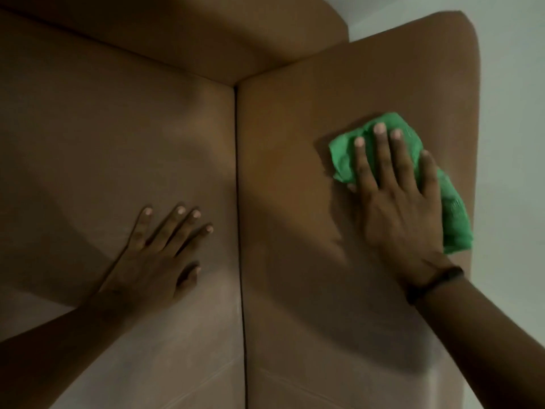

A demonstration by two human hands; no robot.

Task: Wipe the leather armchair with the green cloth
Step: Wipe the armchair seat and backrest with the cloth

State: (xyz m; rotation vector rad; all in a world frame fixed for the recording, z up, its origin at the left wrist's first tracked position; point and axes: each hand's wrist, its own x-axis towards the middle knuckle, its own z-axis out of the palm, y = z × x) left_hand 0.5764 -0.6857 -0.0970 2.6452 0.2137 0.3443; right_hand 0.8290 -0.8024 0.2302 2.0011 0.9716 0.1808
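The brown leather armchair (124, 137) fills almost the whole view, seen close from above. A dark seam runs down the middle between the seat cushion on the left and the armrest on the right. My right hand (395, 202) lies flat on the crumpled green cloth (345, 154) and presses it onto the armrest's upper surface. Part of the cloth sticks out past the hand toward the right edge. My left hand (160, 255) rests on the seat cushion, fingers spread, with nothing in it.
A pale wall or floor (513, 113) shows beyond the armrest's right edge and at the top right. The chair's backrest (206, 33) rises at the top. A dark band sits on my right wrist (433, 283).
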